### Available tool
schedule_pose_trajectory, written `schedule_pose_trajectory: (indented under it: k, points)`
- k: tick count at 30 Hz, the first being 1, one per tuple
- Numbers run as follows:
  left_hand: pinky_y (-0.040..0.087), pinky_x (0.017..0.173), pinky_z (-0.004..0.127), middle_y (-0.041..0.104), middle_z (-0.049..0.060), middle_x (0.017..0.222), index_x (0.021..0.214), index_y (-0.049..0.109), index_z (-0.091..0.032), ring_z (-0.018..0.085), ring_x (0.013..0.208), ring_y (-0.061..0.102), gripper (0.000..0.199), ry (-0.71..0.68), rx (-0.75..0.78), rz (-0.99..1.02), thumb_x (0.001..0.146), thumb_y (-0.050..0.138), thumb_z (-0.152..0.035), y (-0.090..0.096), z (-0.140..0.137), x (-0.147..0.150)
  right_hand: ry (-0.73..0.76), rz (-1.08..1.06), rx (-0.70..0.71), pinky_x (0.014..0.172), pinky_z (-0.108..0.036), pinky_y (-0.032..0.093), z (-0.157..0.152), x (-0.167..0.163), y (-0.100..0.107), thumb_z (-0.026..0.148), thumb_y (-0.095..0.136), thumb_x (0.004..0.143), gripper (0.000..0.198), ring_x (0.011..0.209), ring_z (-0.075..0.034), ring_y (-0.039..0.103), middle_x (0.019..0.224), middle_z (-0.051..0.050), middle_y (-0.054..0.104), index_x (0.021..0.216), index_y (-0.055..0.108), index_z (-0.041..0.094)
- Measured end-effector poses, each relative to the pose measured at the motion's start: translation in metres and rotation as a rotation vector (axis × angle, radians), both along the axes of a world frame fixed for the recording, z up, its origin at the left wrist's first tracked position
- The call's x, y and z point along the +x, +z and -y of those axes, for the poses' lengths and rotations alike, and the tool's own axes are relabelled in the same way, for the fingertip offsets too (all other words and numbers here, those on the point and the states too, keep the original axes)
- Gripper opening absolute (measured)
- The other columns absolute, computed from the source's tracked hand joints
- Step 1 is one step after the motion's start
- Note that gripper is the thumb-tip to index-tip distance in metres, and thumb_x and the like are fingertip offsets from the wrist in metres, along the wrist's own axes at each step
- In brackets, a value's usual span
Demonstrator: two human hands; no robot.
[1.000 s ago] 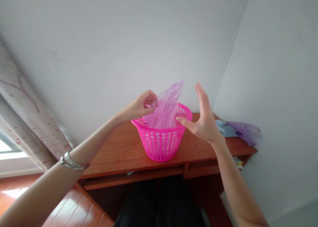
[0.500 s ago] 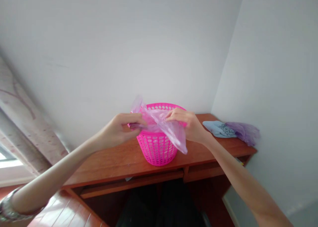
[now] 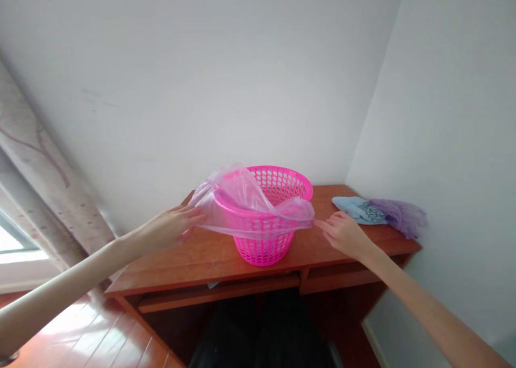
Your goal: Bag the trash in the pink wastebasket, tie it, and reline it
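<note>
A bright pink plastic basket with a pierced wall stands upright on the wooden desk. Over the left and front of its rim stretches a thin, see-through pinkish-purple plastic bag; the rear and right rim show bare. My left hand grips the bag's edge left of the basket. On the right, my right hand pinches the opposite edge of the bag, just outside the rim. The bag's front edge is pulled taut between both hands, across the front of the basket.
The brown desk has open compartments below its top. A light-blue cloth and a sheer purple cloth lie at its right end. Grey-white walls close in behind and to the right. A patterned curtain hangs at the left.
My hands have moved apart, left and right. The bag, bunched above the basket before, is now spread and drawn down over the front rim.
</note>
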State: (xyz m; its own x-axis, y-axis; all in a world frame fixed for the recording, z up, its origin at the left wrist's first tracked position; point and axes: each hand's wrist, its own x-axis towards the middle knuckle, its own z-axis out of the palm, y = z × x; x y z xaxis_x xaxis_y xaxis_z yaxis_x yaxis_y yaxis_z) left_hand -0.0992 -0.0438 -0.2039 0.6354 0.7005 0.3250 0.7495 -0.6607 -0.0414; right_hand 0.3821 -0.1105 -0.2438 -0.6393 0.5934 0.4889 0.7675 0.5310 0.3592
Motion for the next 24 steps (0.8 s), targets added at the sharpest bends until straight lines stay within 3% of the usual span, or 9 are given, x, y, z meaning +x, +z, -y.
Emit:
schedule_pose_trajectory:
  k: [3,5,7,10,13,16,18,21,24]
  points:
    - [0.047,0.09,0.038,0.067,-0.001,0.113,0.102,0.065,-0.033,0.022,0.103,0.062,0.036,0.076,-0.034,0.006,0.076,0.046,-0.017,0.006,-0.009,-0.01,-0.072,-0.194,-0.002,0.072,-0.031,0.045,-0.002,0.008,0.001,0.009,0.054,0.082,0.024,0.072,-0.017,0.063,0.076,-0.004,0.069,0.094,0.072,0.018]
    - [0.048,0.086,0.035,0.066,0.0,0.112,0.11,0.057,-0.032,0.021,0.098,0.063,0.028,0.212,0.0,0.132,0.084,0.045,-0.028,0.015,-0.009,-0.008,-0.019,-0.398,0.11,0.07,-0.03,0.047,0.007,0.0,0.014,0.01,0.052,0.083,0.021,0.072,-0.016,0.062,0.077,-0.005,0.068,0.09,0.071,0.018]
    - [0.048,0.086,0.033,0.064,0.004,0.115,0.123,0.047,-0.029,0.021,0.097,0.062,0.039,0.245,0.054,0.323,0.085,0.049,-0.04,0.025,-0.007,0.0,0.069,-0.58,0.212,0.071,-0.03,0.048,0.019,-0.02,0.034,0.012,0.052,0.084,0.021,0.073,-0.016,0.06,0.078,-0.005,0.065,0.097,0.068,0.016]
    - [0.044,0.097,0.034,0.057,0.011,0.127,0.134,0.039,-0.021,0.021,0.111,0.056,0.059,0.124,0.083,0.46,0.082,0.056,-0.042,0.043,-0.012,0.016,0.216,-0.639,0.19,0.079,-0.034,0.049,0.035,-0.065,0.066,0.021,0.058,0.084,0.03,0.086,-0.019,0.057,0.09,-0.008,0.064,0.114,0.061,0.016]
    - [0.036,0.106,0.037,0.053,0.012,0.133,0.118,0.056,-0.017,0.023,0.122,0.049,0.045,0.004,0.072,0.384,0.08,0.059,-0.041,0.061,-0.026,0.03,0.314,-0.468,0.063,0.091,-0.04,0.047,0.034,-0.113,0.088,0.036,0.062,0.083,0.049,0.102,-0.023,0.053,0.111,-0.011,0.06,0.128,0.054,0.017]
    - [0.037,0.105,0.034,0.058,0.011,0.127,0.095,0.066,-0.015,0.022,0.117,0.052,0.033,-0.012,0.027,0.456,0.077,0.058,-0.042,0.079,-0.045,0.04,0.318,-0.291,-0.033,0.092,-0.04,0.047,0.012,-0.147,0.104,0.032,0.055,0.088,0.047,0.105,-0.023,0.052,0.116,-0.011,0.057,0.135,0.052,0.023]
    - [0.041,0.098,0.031,0.063,0.01,0.121,0.093,0.067,-0.013,0.021,0.11,0.055,0.036,0.056,-0.021,0.576,0.075,0.059,-0.043,0.089,-0.059,0.046,0.261,-0.243,-0.105,0.086,-0.035,0.048,-0.012,-0.158,0.115,0.02,0.048,0.091,0.042,0.1,-0.02,0.055,0.111,-0.01,0.06,0.131,0.057,0.025]
    - [0.044,0.084,0.026,0.068,0.006,0.107,0.102,0.067,-0.009,0.018,0.096,0.057,0.043,0.161,-0.065,0.643,0.076,0.062,-0.043,0.097,-0.082,0.053,0.135,-0.239,-0.249,0.082,-0.029,0.048,-0.052,-0.157,0.131,0.009,0.044,0.087,0.039,0.093,-0.017,0.06,0.104,-0.007,0.066,0.114,0.07,0.023]
    - [0.041,0.071,0.022,0.068,0.0,0.086,0.099,0.069,-0.008,0.014,0.081,0.055,0.04,0.207,-0.122,0.593,0.079,0.061,-0.042,0.098,-0.11,0.055,0.004,-0.261,-0.283,0.088,-0.03,0.047,-0.094,-0.14,0.137,0.007,0.045,0.084,0.039,0.098,-0.019,0.062,0.108,-0.008,0.068,0.109,0.072,0.021]
